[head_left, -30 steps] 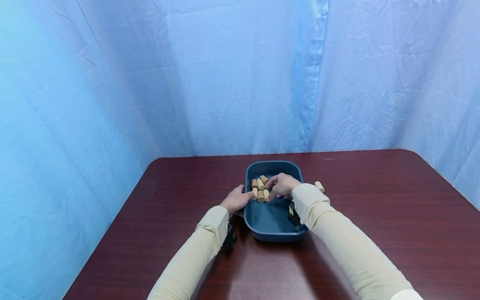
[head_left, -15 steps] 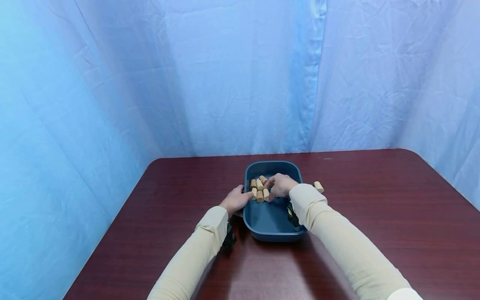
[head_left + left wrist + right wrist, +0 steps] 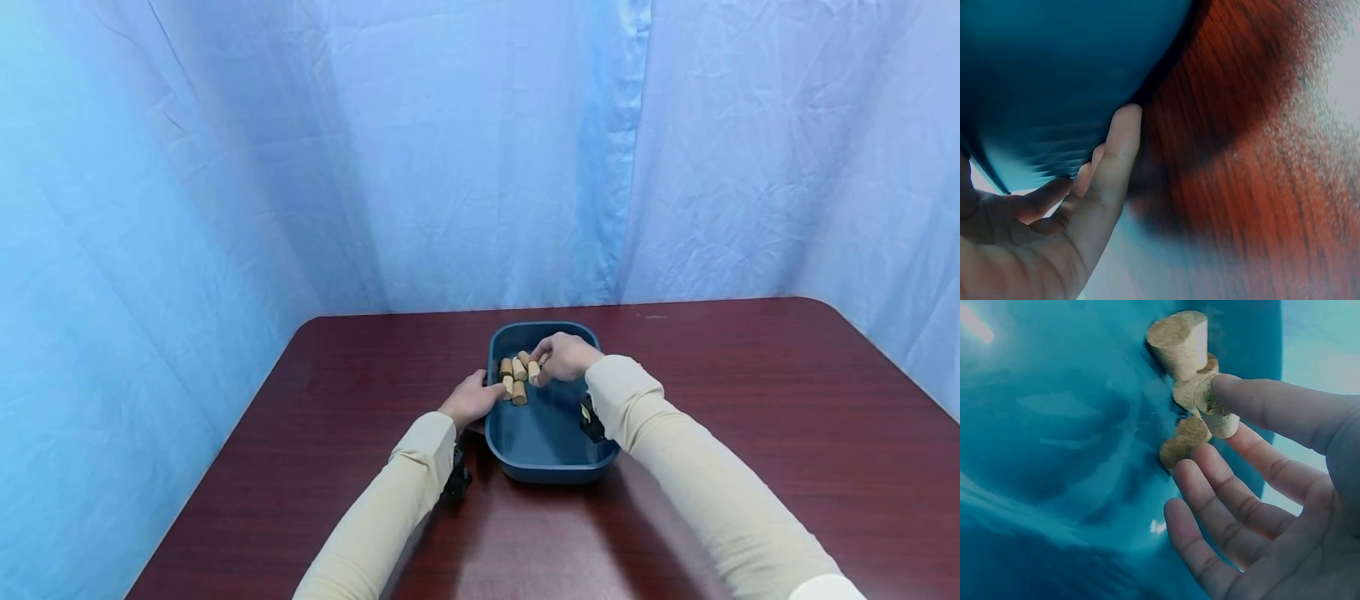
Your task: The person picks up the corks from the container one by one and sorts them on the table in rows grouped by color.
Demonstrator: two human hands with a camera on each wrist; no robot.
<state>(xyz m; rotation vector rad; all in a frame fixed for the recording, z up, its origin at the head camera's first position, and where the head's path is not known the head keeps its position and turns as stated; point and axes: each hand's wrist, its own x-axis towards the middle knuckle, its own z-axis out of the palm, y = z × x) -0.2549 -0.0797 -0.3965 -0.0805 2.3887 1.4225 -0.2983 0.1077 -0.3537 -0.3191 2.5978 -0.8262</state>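
Note:
A dark blue plastic bin (image 3: 536,437) stands on the table with several cork stoppers in it. My left hand (image 3: 474,398) grips its left wall, thumb over the rim; in the left wrist view the fingers (image 3: 1122,144) lie along the ribbed outer side. My right hand (image 3: 568,357) reaches inside the bin and pinches one cork stopper (image 3: 1221,422) between thumb and index finger, the other fingers spread. Close behind that one, a pale cork stopper (image 3: 1182,344) and a brown-ended cork stopper (image 3: 1182,444) lie on the bin floor. Another cork stopper (image 3: 519,393) lies near the left thumb.
The bin sits on a dark red wood-grain table (image 3: 375,375). Light blue curtains (image 3: 480,167) hang behind and along the sides. Black wrist cameras (image 3: 592,419) sit under both cuffs, the right one over the bin's right side.
My right hand has moved slightly away from me, taking a cork stopper up from the front row. The loose cork on the table at right is now hidden by the sleeve. My left hand has stayed put.

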